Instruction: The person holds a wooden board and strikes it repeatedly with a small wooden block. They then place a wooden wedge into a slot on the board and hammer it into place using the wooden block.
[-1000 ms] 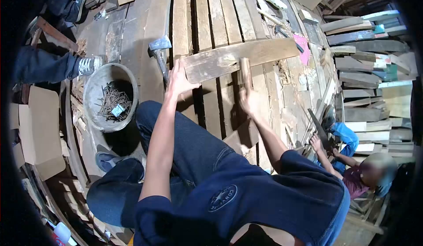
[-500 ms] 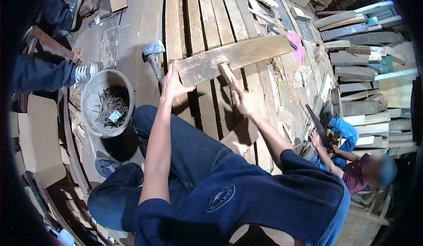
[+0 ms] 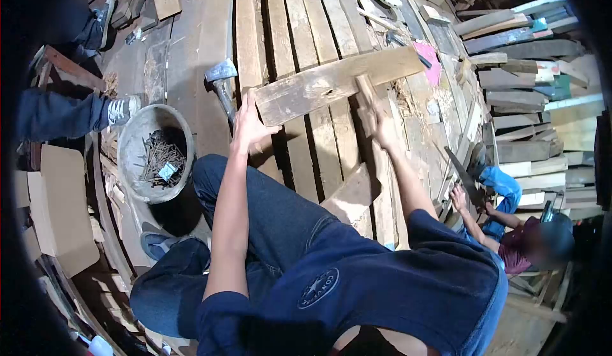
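Note:
A wide, worn wooden board (image 3: 319,91) lies slantwise above the floor planks, its far end to the right. My left hand (image 3: 248,126) is closed on the board's left end, thumb along the lower edge. My right hand (image 3: 382,129), somewhat blurred, is wrapped round a short wooden stick (image 3: 365,91), whose upper end overlaps the board's lower edge right of its middle. An axe-like tool (image 3: 221,72) with a metal head rests on the planks just beyond my left hand. A triangular wood offcut (image 3: 352,196) lies below the board.
A bucket (image 3: 131,158) holding many nails stands to my left, near another person's shoe (image 3: 123,109). On the right, a co-worker (image 3: 510,241) holds a handsaw (image 3: 462,174). Pink sheet (image 3: 428,62), shavings and stacked boards (image 3: 523,113) lie beyond. Gaps run between the floor planks (image 3: 284,24).
My right hand has slid to the right along the board with the stick, which now stands more upright. My left hand keeps its hold on the board's end.

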Tool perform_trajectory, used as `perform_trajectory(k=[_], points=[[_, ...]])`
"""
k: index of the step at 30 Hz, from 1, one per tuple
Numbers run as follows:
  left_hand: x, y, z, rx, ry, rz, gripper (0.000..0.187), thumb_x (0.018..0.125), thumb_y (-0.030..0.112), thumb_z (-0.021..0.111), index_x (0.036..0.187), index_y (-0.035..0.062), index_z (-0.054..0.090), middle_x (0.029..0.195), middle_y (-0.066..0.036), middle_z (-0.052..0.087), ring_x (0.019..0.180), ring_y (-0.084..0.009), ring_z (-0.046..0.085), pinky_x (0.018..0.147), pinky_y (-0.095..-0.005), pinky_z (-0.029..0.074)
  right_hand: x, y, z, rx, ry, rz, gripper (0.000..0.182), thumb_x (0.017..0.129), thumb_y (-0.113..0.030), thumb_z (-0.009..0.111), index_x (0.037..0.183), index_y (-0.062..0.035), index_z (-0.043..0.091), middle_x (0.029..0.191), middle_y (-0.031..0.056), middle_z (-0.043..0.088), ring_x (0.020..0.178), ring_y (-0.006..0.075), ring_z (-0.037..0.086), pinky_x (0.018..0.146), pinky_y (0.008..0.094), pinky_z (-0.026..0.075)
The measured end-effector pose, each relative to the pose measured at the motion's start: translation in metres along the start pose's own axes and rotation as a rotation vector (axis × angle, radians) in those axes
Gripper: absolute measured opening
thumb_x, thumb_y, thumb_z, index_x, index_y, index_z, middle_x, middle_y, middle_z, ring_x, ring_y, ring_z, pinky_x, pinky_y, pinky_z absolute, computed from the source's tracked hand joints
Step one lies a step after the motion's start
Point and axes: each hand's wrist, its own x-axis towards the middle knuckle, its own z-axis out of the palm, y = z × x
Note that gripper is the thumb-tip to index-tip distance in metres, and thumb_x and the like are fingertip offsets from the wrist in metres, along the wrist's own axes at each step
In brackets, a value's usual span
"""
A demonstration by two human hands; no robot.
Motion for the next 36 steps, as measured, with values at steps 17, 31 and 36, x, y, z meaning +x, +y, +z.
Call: perform_trajectory(k=[17, 31, 36], points=[[0.022, -0.002, -0.013, 0.087, -0.145, 0.029, 0.138, 0.047, 0.036, 0.099, 0.156, -0.0007, 0.023, 0.145, -0.023, 0.049, 0.128, -0.0426, 0.055, 0.105, -0.0494, 0.049, 0.013, -0.030, -0.019, 0.102, 0.082, 0.337, 0.056, 0.101, -0.024, 0.052, 0.156, -0.0206, 0.039, 0.096, 0.0348, 0.067, 0.087, 0.0500, 0.069, 0.076, 0.0572, 0.055], [0.081, 0.054, -0.013, 0.654, -0.354, 0.008, 0.153, 0.041, 0.050, 0.098, 0.160, 0.0018, 0.016, 0.161, -0.018, 0.027, 0.136, -0.0535, 0.038, 0.115, -0.0653, 0.030, -0.008, -0.066, 0.000, 0.204, 0.138, 0.087, 0.065, 0.097, -0.018, 0.058, 0.158, -0.0221, 0.036, 0.113, 0.0347, 0.066, 0.099, 0.0514, 0.066, 0.085, 0.0550, 0.055], [0.085, 0.077, 0.020, 0.549, -0.225, 0.183, 0.142, 0.046, 0.050, 0.095, 0.159, 0.0065, 0.022, 0.153, -0.018, 0.037, 0.134, -0.0471, 0.040, 0.114, -0.0640, 0.033, -0.023, -0.057, -0.021, 0.073, -0.194, 0.138, 0.068, 0.098, -0.022, 0.058, 0.159, -0.0354, 0.031, 0.103, 0.0337, 0.068, 0.089, 0.0479, 0.069, 0.078, 0.0577, 0.056]])
